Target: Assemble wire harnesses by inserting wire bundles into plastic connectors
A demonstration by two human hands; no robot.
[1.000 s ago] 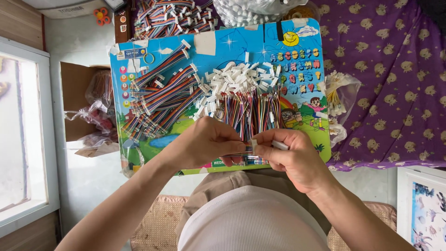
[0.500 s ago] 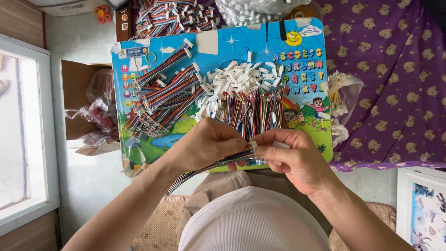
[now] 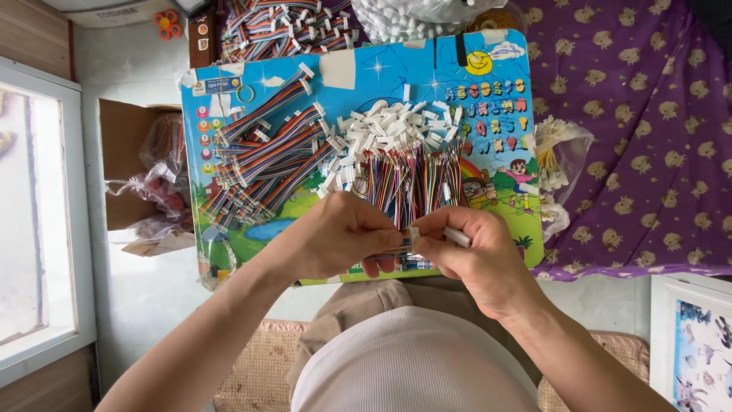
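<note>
My left hand and my right hand meet over the near edge of a colourful picture board on my lap. Together they pinch a multicoloured ribbon cable with a small white connector at its end between the fingertips. My right hand also holds a small white plastic connector. Just beyond my hands lies a row of thin coloured wires with white connectors. Bundles of rainbow ribbon cables lie on the board's left half.
More ribbon cables and a bag of white connectors sit past the board. A plastic bag of pale parts rests on the purple patterned cloth. A cardboard box with bags stands left.
The ribbon cable that hung down from my left hand half a second ago is drawn up between my fingers. Both hands stay at the board's near edge.
</note>
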